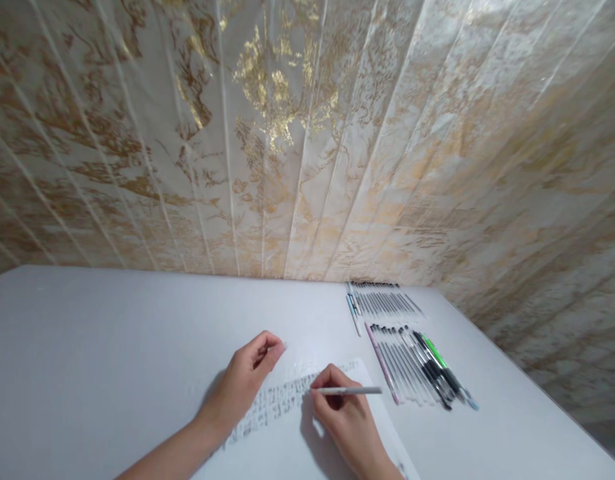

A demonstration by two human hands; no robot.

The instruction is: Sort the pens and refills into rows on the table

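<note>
My right hand (344,417) grips a slim grey pen (357,391), its tip end at the paper and its back end pointing right. Under both hands lies a white sheet of paper (287,443), with rows of dark handwriting (274,403) across its upper part. Over the sheet's upper left, my left hand (247,373) is closed in a pinch, thumb against the fingers. A small pale bit shows at its fingertips, too small to name.
Right of the paper, a row of pens (402,363) includes a pink one, several black-gripped ones and a green one (434,350). Behind it lies another row of thin pens (387,303). The white table (112,347) meets a gold-patterned curtain (267,167).
</note>
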